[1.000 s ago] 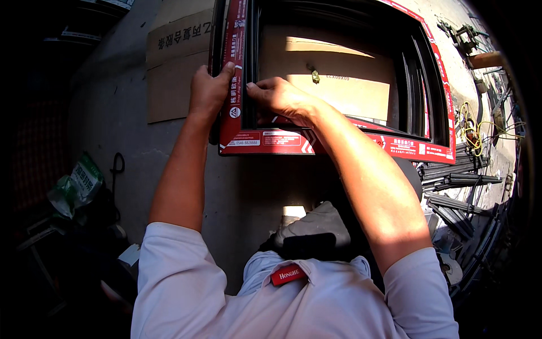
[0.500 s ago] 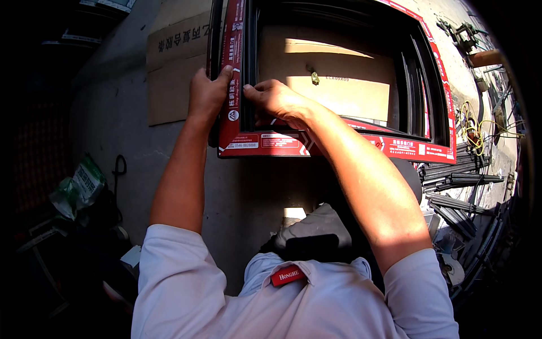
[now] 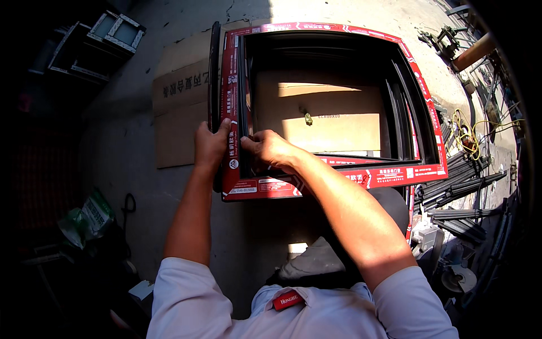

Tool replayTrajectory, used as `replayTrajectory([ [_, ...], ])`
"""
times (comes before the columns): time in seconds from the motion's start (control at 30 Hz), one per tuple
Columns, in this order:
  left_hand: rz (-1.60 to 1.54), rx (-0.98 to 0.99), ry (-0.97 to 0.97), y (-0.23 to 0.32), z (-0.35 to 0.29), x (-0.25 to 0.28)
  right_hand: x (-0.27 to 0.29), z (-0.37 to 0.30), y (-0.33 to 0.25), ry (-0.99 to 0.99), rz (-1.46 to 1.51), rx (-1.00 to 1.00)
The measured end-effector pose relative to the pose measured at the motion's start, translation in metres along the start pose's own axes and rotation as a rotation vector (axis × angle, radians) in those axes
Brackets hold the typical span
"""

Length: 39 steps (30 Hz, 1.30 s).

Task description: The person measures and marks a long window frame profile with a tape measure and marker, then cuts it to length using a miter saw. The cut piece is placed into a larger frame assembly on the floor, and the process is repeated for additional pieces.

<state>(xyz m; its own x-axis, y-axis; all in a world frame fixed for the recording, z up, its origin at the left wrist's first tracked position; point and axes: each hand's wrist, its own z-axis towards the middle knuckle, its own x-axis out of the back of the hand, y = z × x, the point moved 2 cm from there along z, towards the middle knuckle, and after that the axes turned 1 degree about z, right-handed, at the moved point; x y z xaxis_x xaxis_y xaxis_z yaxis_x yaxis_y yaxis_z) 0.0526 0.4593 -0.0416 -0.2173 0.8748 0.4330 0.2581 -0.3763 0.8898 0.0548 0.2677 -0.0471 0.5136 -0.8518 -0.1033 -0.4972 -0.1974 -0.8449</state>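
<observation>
A rectangular window frame (image 3: 420, 172), black with red printed film on its face, lies before me on top of other similar frames. My left hand (image 3: 211, 146) is closed around the outside of its left bar, thumb on the red film. Reaching through the opening, my right hand (image 3: 272, 151) grips the inner side of that same bar, near the lower left corner. Its thumb side shows, but the other fingers are partly hidden in shadow. Long dark strips run along the bar's outer edge.
Flattened cardboard (image 3: 175, 133) lies on the floor under the frames. At the right are black profile bars (image 3: 446, 189), a yellow cable (image 3: 466, 138) and a tape roll (image 3: 458, 278). A green-white bag (image 3: 93, 217) lies at the left, and small window sashes (image 3: 117, 31) stand far left.
The frame and both hands now sit lower in the picture, and the frame's far bar has come into view. Both hands keep hold of the left bar.
</observation>
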Motion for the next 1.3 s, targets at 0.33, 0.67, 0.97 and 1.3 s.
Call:
replayTrajectory([
  [0.33,-0.015,-0.011,0.01,0.002,-0.002,-0.002,0.0,-0.009,-0.006,-0.064,0.068,-0.007],
  [0.67,-0.032,0.044,-0.014,0.006,-0.003,-0.004,0.006,-0.003,-0.002,0.002,0.016,-0.01],
  [0.97,-0.039,0.054,-0.013,0.005,-0.006,0.002,-0.002,-0.009,-0.007,0.002,0.014,-0.01],
  [1.3,0.015,0.022,-0.003,-0.001,0.0,0.001,-0.003,-0.005,0.001,0.048,0.057,0.009],
])
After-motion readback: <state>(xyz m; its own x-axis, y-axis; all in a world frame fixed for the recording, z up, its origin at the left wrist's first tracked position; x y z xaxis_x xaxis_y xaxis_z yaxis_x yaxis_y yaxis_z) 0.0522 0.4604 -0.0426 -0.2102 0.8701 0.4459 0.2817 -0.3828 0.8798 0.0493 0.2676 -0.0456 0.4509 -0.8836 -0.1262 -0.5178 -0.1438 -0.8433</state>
